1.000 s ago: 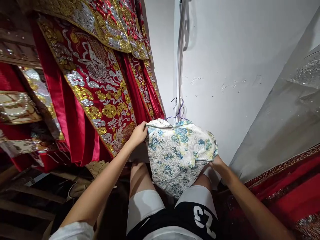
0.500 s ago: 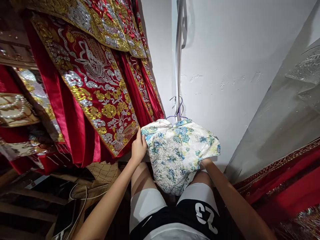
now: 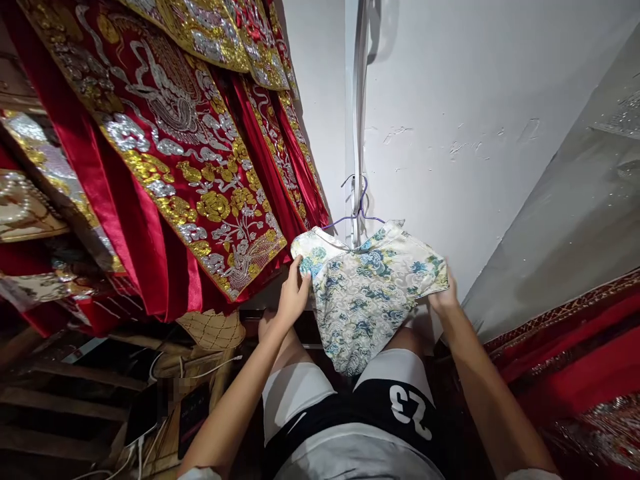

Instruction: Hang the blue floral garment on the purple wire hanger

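Red embroidered robes point(image 3: 165, 167) filled the rack on our left, white wall point(image 3: 475, 100) ahead. The floral garment point(image 3: 367, 287) hung on its purple hanger point(image 3: 357, 210), not yet hooked on any rail we could see. Left hand point(image 3: 293, 297) pinched its sleeve edge; right hand point(image 3: 443, 297) gripped the opposite sleeve.
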The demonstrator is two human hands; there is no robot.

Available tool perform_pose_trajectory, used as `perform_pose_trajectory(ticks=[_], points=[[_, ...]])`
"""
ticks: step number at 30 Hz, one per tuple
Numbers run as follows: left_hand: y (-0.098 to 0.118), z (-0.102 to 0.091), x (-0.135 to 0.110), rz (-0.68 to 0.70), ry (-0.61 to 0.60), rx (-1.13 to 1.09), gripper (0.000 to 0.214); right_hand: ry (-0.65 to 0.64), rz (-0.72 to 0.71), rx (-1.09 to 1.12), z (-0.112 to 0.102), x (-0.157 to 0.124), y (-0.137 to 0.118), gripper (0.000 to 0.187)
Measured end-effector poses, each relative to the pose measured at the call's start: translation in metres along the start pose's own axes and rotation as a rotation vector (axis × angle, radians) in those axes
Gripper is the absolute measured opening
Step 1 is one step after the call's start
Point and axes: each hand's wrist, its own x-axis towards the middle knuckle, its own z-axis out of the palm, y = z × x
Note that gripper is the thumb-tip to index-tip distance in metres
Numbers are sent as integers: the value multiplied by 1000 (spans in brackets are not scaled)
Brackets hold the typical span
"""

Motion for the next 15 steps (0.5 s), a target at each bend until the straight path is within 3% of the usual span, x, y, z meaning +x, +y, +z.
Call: perform_pose_trajectory(ticks=[2,5,8,15], points=[[-2,1,4,9,1,-17,64,31,50,135,-11,8,-13,87],[7,6,12,-2,25,-2,66,-88,54,110,-15,7,-43,63],[34,3,15,29,2,14,72,-165,19,40,-8,3,-72,51],[104,-38,0,354,-87,110,73,23,93,329,-7,0,-92,43]])
